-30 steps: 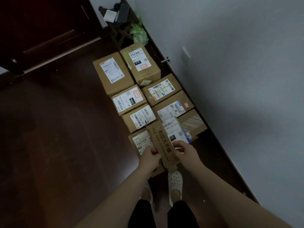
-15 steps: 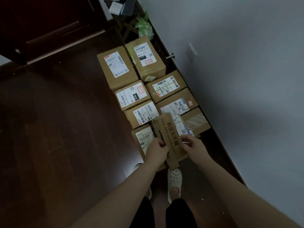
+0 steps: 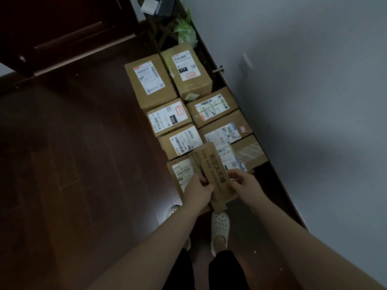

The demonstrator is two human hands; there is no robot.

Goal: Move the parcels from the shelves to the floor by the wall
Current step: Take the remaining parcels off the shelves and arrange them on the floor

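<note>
Head view: left hand [image 3: 198,190] and right hand [image 3: 244,184] gripped a slim parcel [image 3: 215,174] above the near end of the floor rows.
Just past a white shoe [image 3: 219,226], the fingers of each hand curled round a long edge of the parcel, which was held tilted over the nearest box [image 3: 181,172]. Its landing spot was hidden, so it might settle crooked on a box and slide off, or slip from that edge grip. Beyond, two rows of labelled boxes ran along the dark wooden floor [image 3: 83,164] beside the grey wall [image 3: 314,101], toward a dark door [image 3: 62,28].
</note>
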